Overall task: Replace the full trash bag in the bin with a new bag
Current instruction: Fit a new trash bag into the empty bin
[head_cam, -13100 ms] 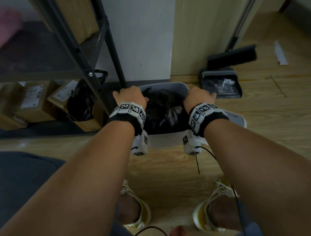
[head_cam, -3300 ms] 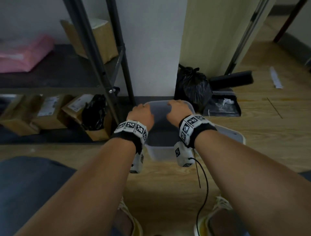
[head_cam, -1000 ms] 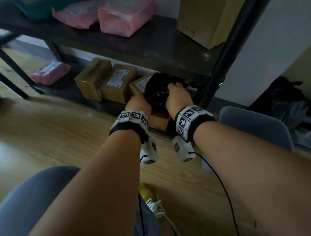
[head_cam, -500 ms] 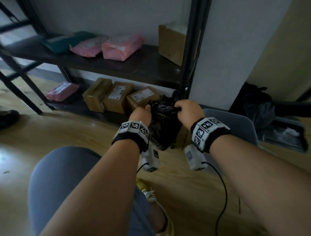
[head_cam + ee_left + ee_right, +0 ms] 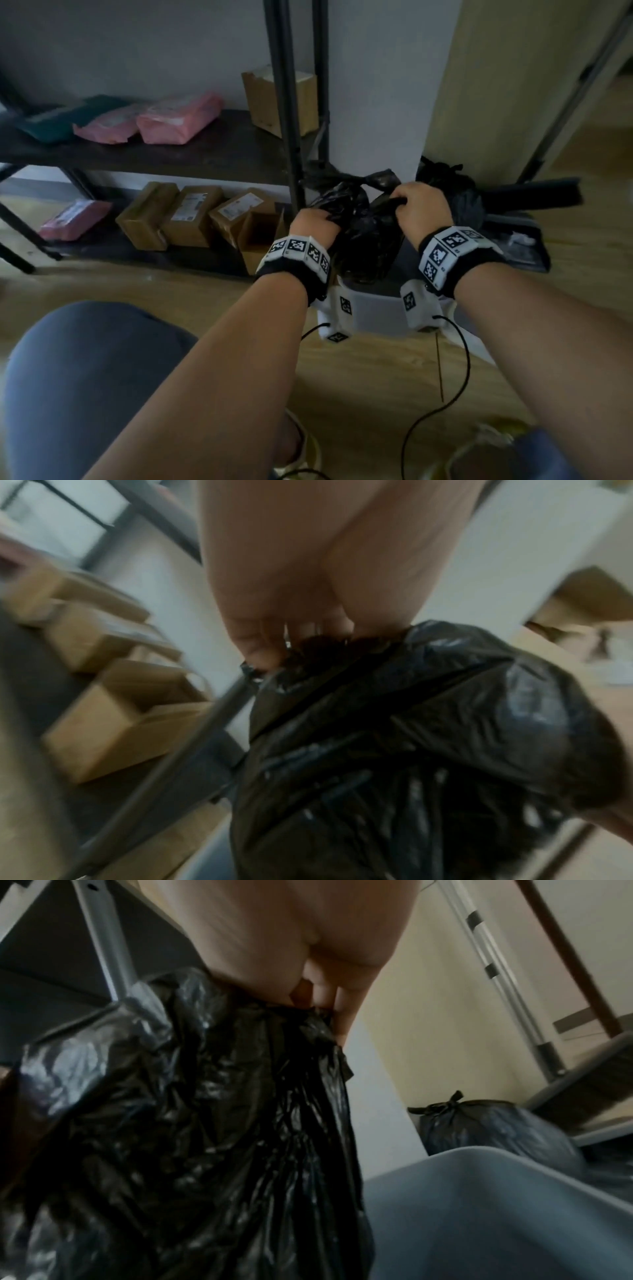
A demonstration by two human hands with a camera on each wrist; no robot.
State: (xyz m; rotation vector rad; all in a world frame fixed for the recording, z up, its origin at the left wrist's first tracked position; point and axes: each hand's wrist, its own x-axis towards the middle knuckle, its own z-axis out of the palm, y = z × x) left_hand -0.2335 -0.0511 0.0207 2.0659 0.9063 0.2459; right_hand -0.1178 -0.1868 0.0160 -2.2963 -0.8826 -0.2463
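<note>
At the centre of the head view, the left hand [image 5: 313,224] and the right hand [image 5: 419,209] each keep a tight grip on the bunched top edge of a crumpled black new bag [image 5: 363,236], fingers curled into the plastic. The bag hangs between them over the grey bin [image 5: 376,313]. A tied full trash bag [image 5: 455,192] sits on the floor just right of it, against the wall.

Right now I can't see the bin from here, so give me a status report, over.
Left hand and right hand both grip the new black bag, held above the bin. Tied full bag sits behind. Nothing blocking.
</note>
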